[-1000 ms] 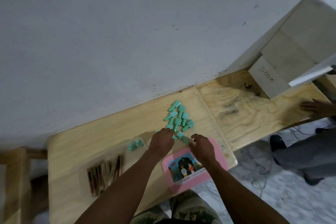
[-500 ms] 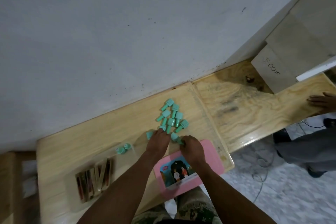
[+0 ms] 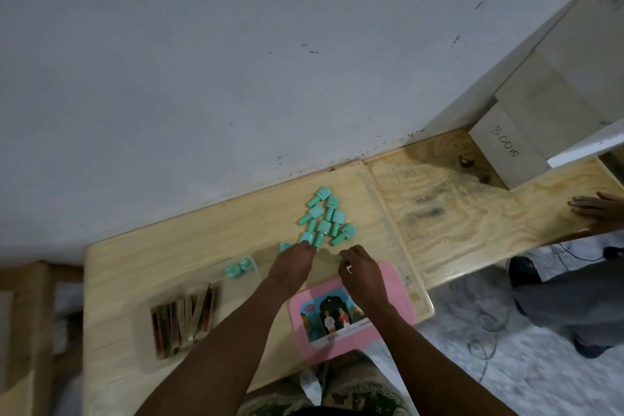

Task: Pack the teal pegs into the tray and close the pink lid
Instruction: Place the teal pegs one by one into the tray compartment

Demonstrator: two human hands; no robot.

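Several teal pegs (image 3: 326, 219) lie in a loose pile on the wooden table, near the wall. My left hand (image 3: 293, 262) reaches into the near edge of the pile, its fingers curled down over a peg; another peg shows beside its thumb. Just right of it, my right hand (image 3: 359, 268) is curled, with a bit of a teal peg showing at its fingertips. The pink lid (image 3: 395, 297), with a picture label, lies flat under my right wrist at the table's front edge. Left of it is the clear tray (image 3: 145, 341), holding brown sticks and two teal pegs (image 3: 238, 267).
The wall runs close behind the pile. A cardboard box (image 3: 506, 149) stands at the back right. Another person's hand (image 3: 594, 206) rests on the right end of the table, their legs on the floor beyond. Cables lie on the floor by the table's right corner.
My right hand has drawn back a little from the pile toward the pink lid. My left hand stays at the pile's near edge. The camera has shifted slightly.
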